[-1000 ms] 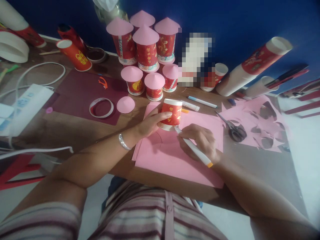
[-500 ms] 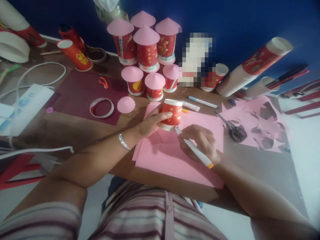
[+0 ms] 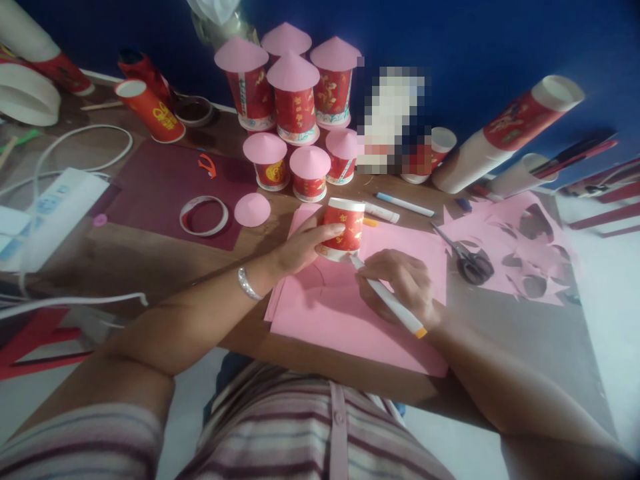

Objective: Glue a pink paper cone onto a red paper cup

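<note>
My left hand (image 3: 303,245) is wrapped round a red paper cup (image 3: 349,223) with gold print and a white band at its lower edge. My right hand (image 3: 400,283) grips a white marker (image 3: 393,305) with an orange end. Its tip is at the cup's lower white band; whether it touches I cannot tell. Under both hands lies a stack of pink paper (image 3: 320,330), with a curved line drawn on the top sheet. Just behind the cup are an orange marker cap (image 3: 371,222) and a glue stick (image 3: 383,212).
Several red cups with pink cone tops (image 3: 293,100) stand at the back. Scissors (image 3: 473,263) lie by pink paper scraps (image 3: 535,247) on the right. A tape roll (image 3: 203,216) and pink cone (image 3: 253,210) are left of the cup. A blue-capped marker (image 3: 405,204) lies behind.
Almost nothing has moved. The cup, the marker and both hands stay in nearly the same place.
</note>
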